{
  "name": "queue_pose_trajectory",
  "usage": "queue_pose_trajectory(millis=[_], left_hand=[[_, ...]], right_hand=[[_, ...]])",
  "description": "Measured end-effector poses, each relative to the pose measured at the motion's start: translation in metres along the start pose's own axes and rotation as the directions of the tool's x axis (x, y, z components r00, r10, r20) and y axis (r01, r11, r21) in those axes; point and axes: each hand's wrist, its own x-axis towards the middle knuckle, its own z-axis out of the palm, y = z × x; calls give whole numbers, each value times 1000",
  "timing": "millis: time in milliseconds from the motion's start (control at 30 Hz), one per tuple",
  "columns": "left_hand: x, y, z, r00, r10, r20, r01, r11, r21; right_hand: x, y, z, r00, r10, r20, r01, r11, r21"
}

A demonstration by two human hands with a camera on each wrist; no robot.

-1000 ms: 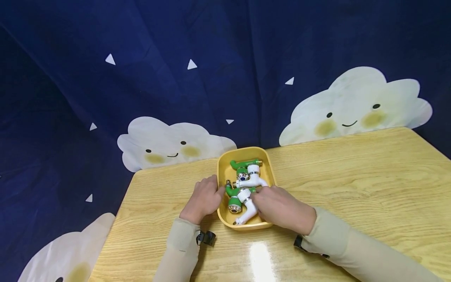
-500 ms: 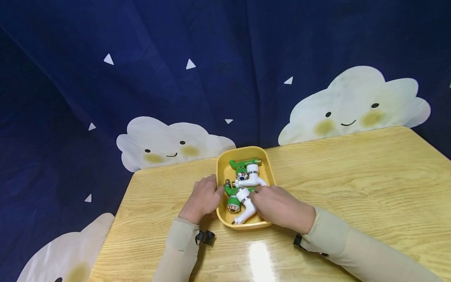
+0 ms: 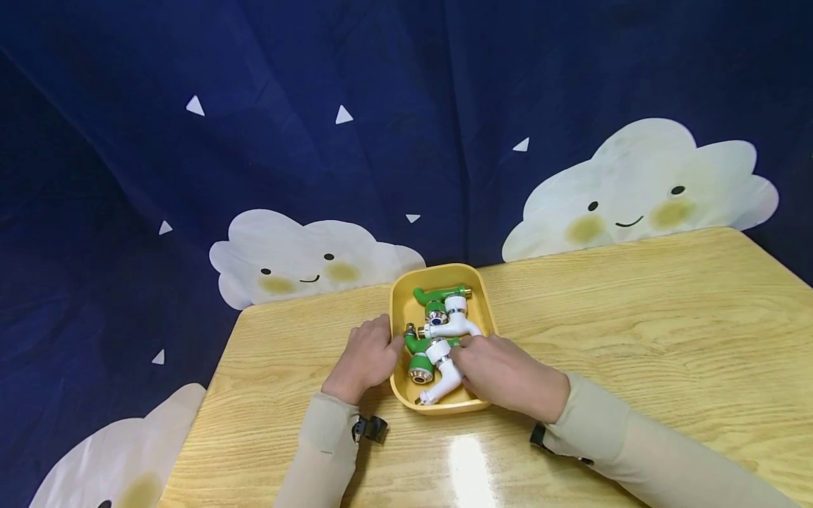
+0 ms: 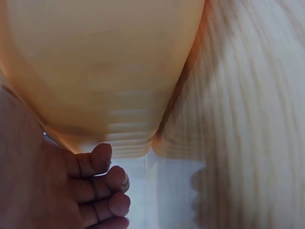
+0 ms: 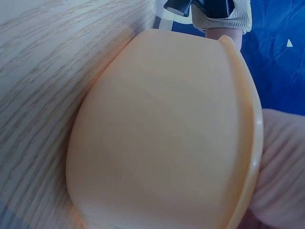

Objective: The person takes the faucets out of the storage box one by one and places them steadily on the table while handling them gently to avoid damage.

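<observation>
A yellow plastic tub point(image 3: 403, 396) stands on the table holding two green taps and two white ones. My left hand point(image 3: 367, 358) grips its left rim, thumb over the edge. The left wrist view shows the fingers point(image 4: 117, 177) bent beside the outer wall. My right hand point(image 3: 508, 374) reaches over the right rim and holds the nearer white tap point(image 3: 447, 381), though the fingertips are mostly hidden. Left of that tap lies a green tap point(image 3: 420, 367). Farther back are the other white tap point(image 3: 454, 324) and the other green tap point(image 3: 438, 296).
The wooden table point(image 3: 635, 317) extends widely to the right of the tub and less to the left. A dark blue curtain point(image 3: 381, 155) with clouds hangs just behind the tub. Small black cameras point(image 3: 371, 427) sit on the wrists.
The nearer white tap's threaded end has shifted very slightly left. Both hands, the tub and the other taps look almost the same.
</observation>
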Motion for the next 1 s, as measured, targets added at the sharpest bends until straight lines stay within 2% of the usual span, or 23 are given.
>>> queue_pose_trajectory(millis=[467, 700, 1000], left_hand=[[-2, 1, 1, 1000, 4, 1, -4, 1000, -1], [-2, 1, 1, 1000, 3, 4, -3, 1000, -4], [-1, 2, 0, 1000, -2, 1, 2, 1000, -8]], right_hand=[[-3, -3, 1, 999, 1, -34, -4, 997, -74], [-4, -6, 0, 999, 16, -32, -18, 997, -75], [-4, -5, -1, 999, -8, -44, 4, 996, -92]])
